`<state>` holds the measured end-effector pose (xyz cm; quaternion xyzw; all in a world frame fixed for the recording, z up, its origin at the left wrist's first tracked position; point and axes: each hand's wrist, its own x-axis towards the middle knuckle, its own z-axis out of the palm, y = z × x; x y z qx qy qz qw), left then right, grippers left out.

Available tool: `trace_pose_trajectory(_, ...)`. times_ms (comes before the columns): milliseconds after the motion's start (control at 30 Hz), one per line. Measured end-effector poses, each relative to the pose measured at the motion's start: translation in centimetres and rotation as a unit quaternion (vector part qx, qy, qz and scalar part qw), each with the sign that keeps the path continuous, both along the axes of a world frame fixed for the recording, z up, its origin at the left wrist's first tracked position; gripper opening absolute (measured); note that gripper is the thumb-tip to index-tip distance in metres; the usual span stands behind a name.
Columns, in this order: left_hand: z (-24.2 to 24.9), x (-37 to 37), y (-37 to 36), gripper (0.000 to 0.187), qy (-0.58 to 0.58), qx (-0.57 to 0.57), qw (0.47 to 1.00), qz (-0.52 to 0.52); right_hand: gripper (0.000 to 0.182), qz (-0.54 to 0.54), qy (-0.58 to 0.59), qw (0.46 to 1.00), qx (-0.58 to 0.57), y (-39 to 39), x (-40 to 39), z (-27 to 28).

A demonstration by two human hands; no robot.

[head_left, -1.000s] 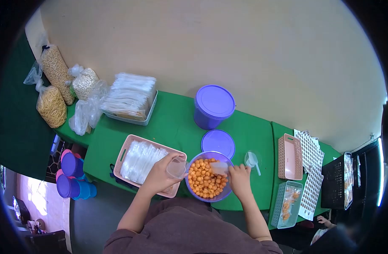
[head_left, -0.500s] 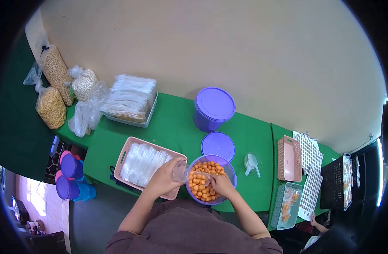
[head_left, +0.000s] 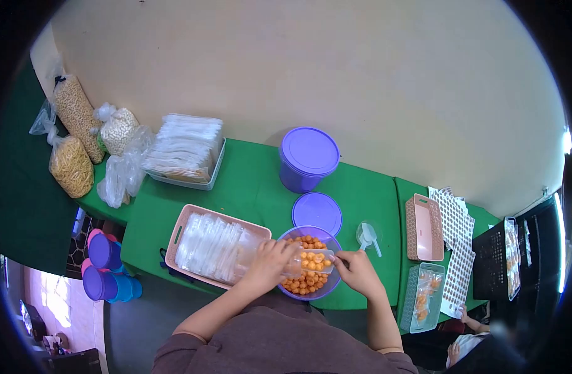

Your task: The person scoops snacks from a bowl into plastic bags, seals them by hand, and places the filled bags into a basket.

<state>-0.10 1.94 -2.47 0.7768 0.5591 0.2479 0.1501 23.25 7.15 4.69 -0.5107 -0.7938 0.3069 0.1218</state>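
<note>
My left hand (head_left: 270,265) is closed around a clear plastic cup-shaped container (head_left: 292,268) at the left rim of a purple tub (head_left: 342,274). Orange snack balls (head_left: 303,285) fill much of that tub. Over them, a clear scoop (head_left: 327,254) carries a load of the same balls, its left end close to the container. My right hand (head_left: 359,272) grips the scoop at its right end, above the tub's right rim. Beside my left hand lies a pink basket (head_left: 175,242) with clear plastic bags (head_left: 205,245) stacked in it.
Behind the tub are a purple lid (head_left: 317,214) and a lidded purple bucket (head_left: 307,156). A white scoop (head_left: 369,237) lies to the right. Farther right stand baskets (head_left: 425,227) and printed sheets (head_left: 458,249); another person's hand (head_left: 466,316) is near them. Snack sacks (head_left: 77,112) stand left.
My right hand has lifted the scoop out of the orange balls and moved right, with balls now in it. My left hand has shifted right and tilted the clear container toward the scoop.
</note>
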Motion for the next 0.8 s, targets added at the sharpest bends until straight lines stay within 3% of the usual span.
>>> trace_pose_trajectory(67, 0.1, 1.2, 0.0, 0.072, -0.023, 0.013, 0.999, -0.021, 0.016, 0.064, -0.053, 0.995, 0.052, -0.3, -0.1, 0.5)
trace_pose_trajectory(200, 0.4, 2.3, -0.5, 0.074, -0.067, 0.027, 0.996, -0.055, 0.030, 0.030, -0.029, 0.996, 0.074, -1.5, -1.2, 3.5)
trace_pose_trajectory(267, 0.4, 2.5, -0.8, 0.075, -0.076, 0.023, 0.995, -0.060, 0.040, -0.023, 0.143, 0.986, 0.077, -1.7, -1.6, 5.4)
trace_pose_trajectory(300, 0.5, 2.7, -0.9, 0.074, -0.131, 0.032, 0.990, -0.048, 0.040, -0.023, 0.143, 0.986, 0.078, -1.8, -1.7, 5.4)
trace_pose_trajectory(367, 0.9, 2.7, -1.1, 0.074, -0.185, 0.043, 0.981, -0.035, 0.033, -0.080, 0.417, 0.900, -0.100, -2.0, -1.9, 5.4)
trace_pose_trajectory(500, 1.6, 2.3, -1.0, 0.076, -0.196, 0.059, 0.979, -0.010, 0.024, 0.000, 0.419, 0.906, -0.064, -2.2, -1.9, 3.5)
trace_pose_trajectory(567, 1.3, 1.9, -0.9, 0.076, -0.186, 0.075, 0.980, -0.006, 0.016, -0.074, 0.432, 0.899, 0.003, -2.5, -2.0, 3.2)
trace_pose_trajectory(733, 0.4, 0.4, -0.6, 0.068, -0.216, 0.037, 0.971, 0.093, 0.020, -0.190, 0.461, 0.862, 0.094, -0.6, -1.1, 0.7)
trace_pose_trajectory(800, 0.1, -0.7, -0.5, 0.066, -0.274, -0.009, 0.958, 0.090, 0.020, -0.187, 0.439, 0.878, 0.042, 0.4, -1.0, -2.8)
